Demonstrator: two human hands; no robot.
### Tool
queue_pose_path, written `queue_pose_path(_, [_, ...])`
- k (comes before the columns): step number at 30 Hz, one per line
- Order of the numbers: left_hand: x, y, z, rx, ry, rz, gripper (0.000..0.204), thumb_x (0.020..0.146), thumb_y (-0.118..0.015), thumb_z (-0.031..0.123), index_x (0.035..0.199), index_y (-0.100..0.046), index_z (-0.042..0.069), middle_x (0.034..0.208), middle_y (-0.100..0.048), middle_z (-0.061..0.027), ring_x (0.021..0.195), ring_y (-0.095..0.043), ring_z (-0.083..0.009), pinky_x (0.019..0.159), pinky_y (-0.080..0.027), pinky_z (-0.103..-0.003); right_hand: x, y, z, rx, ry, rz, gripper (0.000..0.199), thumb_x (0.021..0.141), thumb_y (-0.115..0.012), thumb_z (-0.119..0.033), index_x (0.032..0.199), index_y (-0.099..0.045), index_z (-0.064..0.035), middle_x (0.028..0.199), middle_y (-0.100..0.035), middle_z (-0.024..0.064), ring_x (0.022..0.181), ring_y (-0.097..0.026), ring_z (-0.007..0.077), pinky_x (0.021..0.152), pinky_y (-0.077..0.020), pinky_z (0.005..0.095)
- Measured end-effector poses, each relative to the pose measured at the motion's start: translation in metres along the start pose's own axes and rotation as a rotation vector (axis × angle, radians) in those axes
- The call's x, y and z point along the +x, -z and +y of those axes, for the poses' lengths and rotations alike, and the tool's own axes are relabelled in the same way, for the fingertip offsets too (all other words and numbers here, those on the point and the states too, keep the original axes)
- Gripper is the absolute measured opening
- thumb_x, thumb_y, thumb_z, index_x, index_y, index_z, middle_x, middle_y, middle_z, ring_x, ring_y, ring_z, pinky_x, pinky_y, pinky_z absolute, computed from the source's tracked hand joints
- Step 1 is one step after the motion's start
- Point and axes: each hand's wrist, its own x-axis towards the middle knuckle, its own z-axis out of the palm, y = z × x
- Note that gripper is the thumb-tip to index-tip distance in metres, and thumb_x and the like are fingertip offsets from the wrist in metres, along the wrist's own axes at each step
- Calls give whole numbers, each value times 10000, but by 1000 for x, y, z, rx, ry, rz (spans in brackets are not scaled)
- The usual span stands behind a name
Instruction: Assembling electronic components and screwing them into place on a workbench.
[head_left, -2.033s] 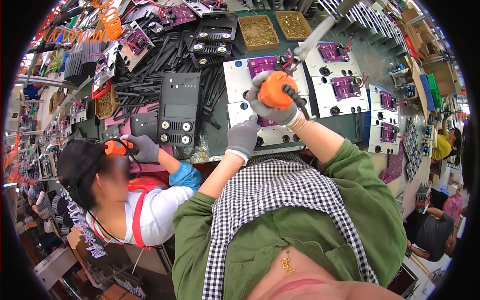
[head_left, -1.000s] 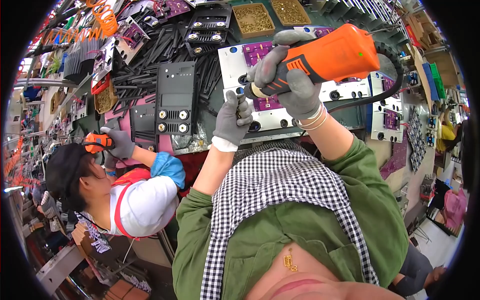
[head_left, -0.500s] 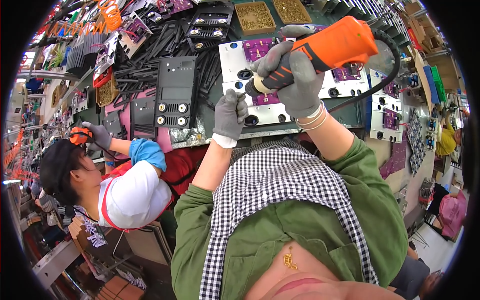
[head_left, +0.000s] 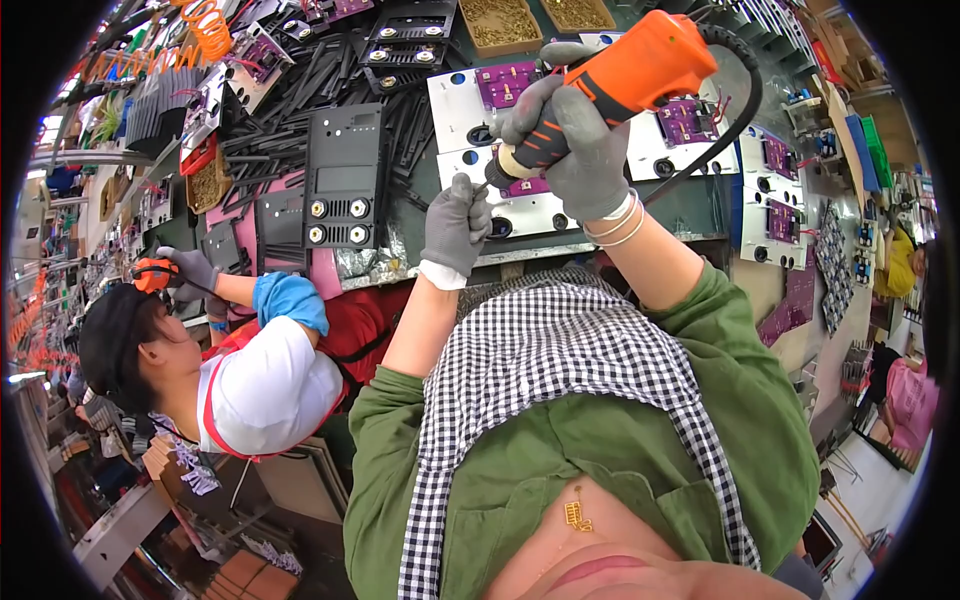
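Around the right hand with its power driver, the left hand lies at eight o'clock, the panel at nine, trays at eleven; circuit boards sit on plates at ten; strips lie at the panel's twelve

The right hand grips an orange power screwdriver, its nose just beside the left hand

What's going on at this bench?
The gloved right hand grips an orange power tool, its nose angled toward the gloved left hand, which is curled close to the tip. Pale panels with purple circuit boards lie on the bench. To the left, a co-worker holds another orange tool.
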Motion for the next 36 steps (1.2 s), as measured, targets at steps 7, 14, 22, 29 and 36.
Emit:
queue_pose_path(7, [2, 12, 15, 267, 52, 284, 371, 1048, -434, 318, 1141, -544, -24, 731, -526, -10, 523, -406, -71, 438, -343, -205, -11, 20, 27, -220, -55, -109, 435, 783, -657, -13, 1176, -472, 18, 714, -652, 35, 573, -610, 98, 529, -498, 232])
queue_pose_path(14, [-11, 30, 34, 78, 52, 344, 306, 1044, -377, 131, 1241, -536, -41, 837, -578, -71, 608, -508, -113, 518, -436, -236, -18, 40, 53, -249, -108, -123, 426, 767, -693, 3, 1150, -507, 4, 758, -641, 5, 618, -608, 63, 568, -504, 216])
queue_pose_path(22, [-24, 34, 52, 62, -18, 305, 320, 1036, -407, 131, 1309, -500, -8, 907, -587, -70, 686, -515, -118, 566, -434, -240, -23, 39, 56, -431, -76, -260, 509, 759, -575, 76, 1238, -444, -36, 776, -645, 81, 682, -633, 156, 643, -553, 314])
queue_pose_path(29, [-23, 34, 44, 97, -94, 339, 252, 1038, -452, 156, 1236, -527, 20, 905, -595, -70, 677, -514, -110, 548, -426, -232, -21, 43, 57, -443, -99, -263, 484, 776, -597, 54, 1230, -450, -25, 803, -644, 81, 731, -645, 161, 746, -563, 350])
queue_pose_path(36, [-17, 28, 41, 97, -143, 314, 197, 1016, -540, 219, 1099, -570, 42, 808, -600, -43, 602, -497, -74, 477, -395, -184, -27, 36, 65, -843, 170, -388, 540, 688, -827, -260, 1109, -585, -24, 909, -681, 103, 768, -676, 249, 718, -547, 331])
